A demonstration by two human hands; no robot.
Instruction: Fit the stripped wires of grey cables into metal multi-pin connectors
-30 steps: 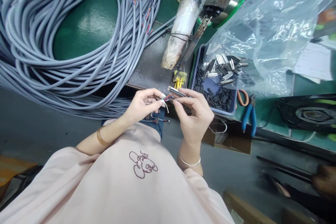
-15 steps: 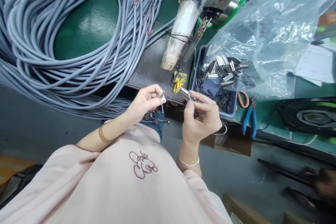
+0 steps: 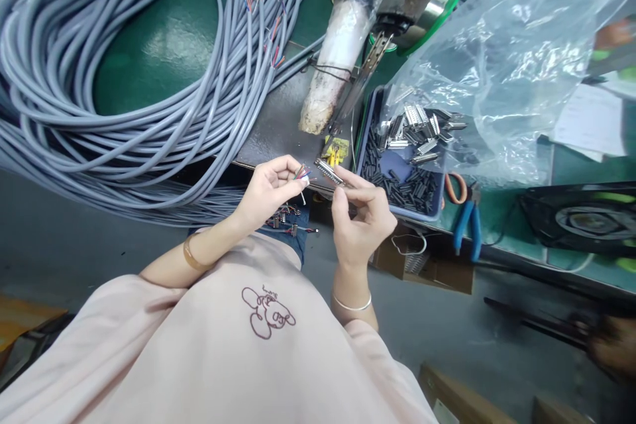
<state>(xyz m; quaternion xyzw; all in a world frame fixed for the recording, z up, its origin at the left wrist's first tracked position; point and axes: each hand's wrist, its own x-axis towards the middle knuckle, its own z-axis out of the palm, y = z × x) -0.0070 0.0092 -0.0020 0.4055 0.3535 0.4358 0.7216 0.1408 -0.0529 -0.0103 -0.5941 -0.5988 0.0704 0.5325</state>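
Between thumb and fingers, my left hand [image 3: 275, 185] pinches a cable end whose thin coloured wires [image 3: 302, 173] fan out, one white strand hanging down. My right hand [image 3: 365, 215] grips a metal multi-pin connector [image 3: 328, 173] by its right end, thumb below and fingers above. The connector's left end lies close to the wire tips; a small gap seems to remain between them. Just behind the connector is a yellow clip-like piece [image 3: 334, 154] under a soldering iron [image 3: 348, 99] on a stand. Finished-looking wired connectors [image 3: 285, 217] rest on my lap below the left hand.
Grey cables [image 3: 163, 126] lie coiled over the green table at left. A wrapped white post [image 3: 325, 73] slants down in the middle. At right are a blue bin [image 3: 432, 209] of connectors and black pieces, a plastic bag [image 3: 501, 73], blue-handled pliers [image 3: 468, 228] and a small fan [image 3: 586, 220].
My right hand has moved left, bringing the connector closer to the wires in my left hand. The coloured wires now fan upward more visibly. The whole view has shifted slightly.
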